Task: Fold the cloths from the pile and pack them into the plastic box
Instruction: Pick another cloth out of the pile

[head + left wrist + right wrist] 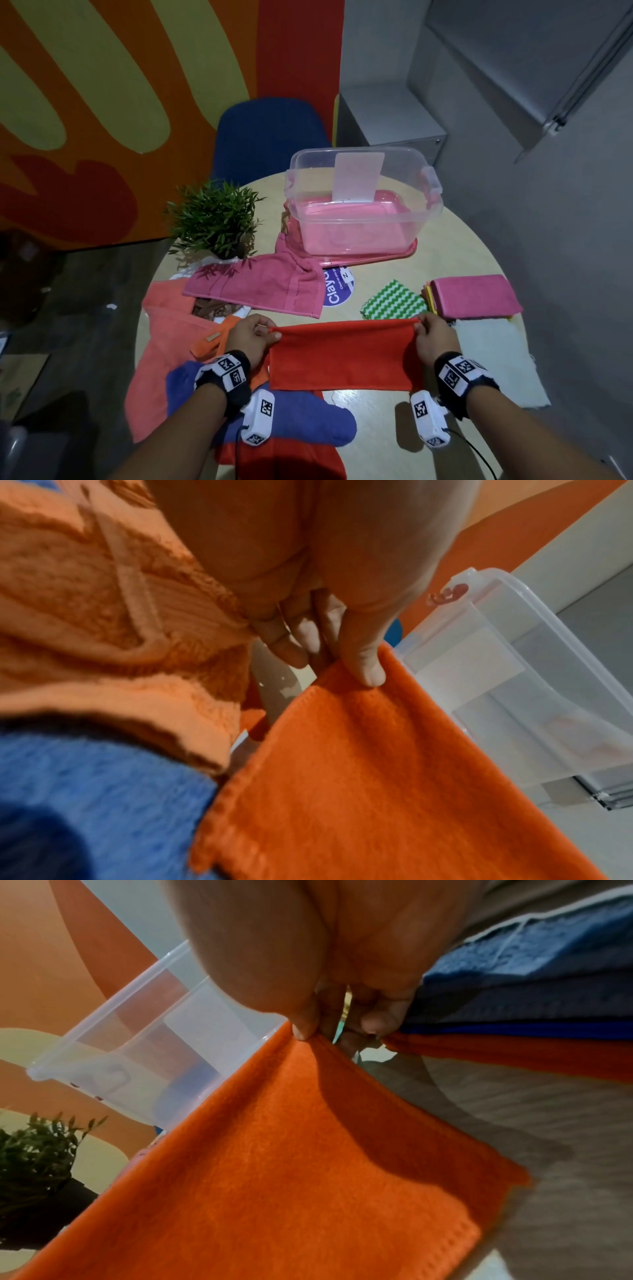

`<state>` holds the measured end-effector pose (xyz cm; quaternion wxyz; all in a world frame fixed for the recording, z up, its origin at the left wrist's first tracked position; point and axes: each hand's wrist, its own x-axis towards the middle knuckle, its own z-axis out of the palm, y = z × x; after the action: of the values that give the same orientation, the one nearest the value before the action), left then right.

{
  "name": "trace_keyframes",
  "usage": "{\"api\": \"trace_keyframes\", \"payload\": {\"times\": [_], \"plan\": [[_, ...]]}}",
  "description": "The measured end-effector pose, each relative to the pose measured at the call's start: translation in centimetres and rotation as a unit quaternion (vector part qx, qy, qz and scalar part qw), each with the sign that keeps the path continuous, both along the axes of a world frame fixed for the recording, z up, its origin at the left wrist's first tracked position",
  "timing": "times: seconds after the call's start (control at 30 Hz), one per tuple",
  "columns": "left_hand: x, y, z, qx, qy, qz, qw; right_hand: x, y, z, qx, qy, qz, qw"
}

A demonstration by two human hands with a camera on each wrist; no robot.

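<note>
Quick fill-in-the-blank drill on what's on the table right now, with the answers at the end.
1. Both hands, the left hand and the right hand, pinch the top corners of the ____ cloth.
2. The clear plastic box stands on a ____ lid.
3. The potted plant is to the ____ of the box.

Answers: orange; pink; left

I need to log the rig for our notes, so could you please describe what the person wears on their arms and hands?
Both forearms are bare, with no sleeves or gloves. Each wrist carries a black strap with white blocks bearing black square tag markers, plus a white camera pod with the same markers. A thin black cable trails from the right pod.
</note>
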<state>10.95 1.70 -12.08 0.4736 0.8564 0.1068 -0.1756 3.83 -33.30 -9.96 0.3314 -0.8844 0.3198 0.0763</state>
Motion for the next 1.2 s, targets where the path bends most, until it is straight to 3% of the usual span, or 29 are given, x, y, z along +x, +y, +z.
{"api": "trace_keyframes", "payload": {"times": [0.1, 0.23, 0.4, 0.5, 0.6, 0.87, 1.07, 1.2], "plan": [[0.0, 0.0, 0.9, 0.021, -0.005, -0.019, 1.0, -0.1, 0.1, 1.2, 0.017, -0.04, 0.001, 0.999], [-0.2, -2.1, 3.3, 0.091, -0.043, -0.141, 0.985, -0.2, 1.5, 4.2, 0.059, -0.113, 0.08, 0.989], [-0.9, -7.7, 9.1, 0.033, -0.157, -0.252, 0.954, 0.9, 5.2, 9.2, 0.161, -0.177, 0.211, 0.948], [-1.0, -10.0, 11.6, -0.01, -0.209, -0.303, 0.93, 1.2, 6.6, 11.0, 0.197, -0.23, 0.237, 0.923], [-0.8, -10.6, 13.5, -0.043, -0.22, -0.286, 0.932, 1.1, 6.6, 12.5, 0.213, -0.265, 0.214, 0.916], [-0.4, -8.4, 15.8, -0.044, -0.271, -0.207, 0.939, -0.5, 3.8, 13.2, 0.153, -0.193, 0.235, 0.94], [0.2, -7.4, 16.2, -0.057, -0.27, -0.213, 0.937, -0.4, 2.9, 14.5, 0.169, -0.249, 0.166, 0.939], [1.1, -8.0, 17.3, -0.073, -0.275, -0.164, 0.945, 1.9, 2.0, 15.2, 0.161, -0.271, 0.143, 0.938]]}}
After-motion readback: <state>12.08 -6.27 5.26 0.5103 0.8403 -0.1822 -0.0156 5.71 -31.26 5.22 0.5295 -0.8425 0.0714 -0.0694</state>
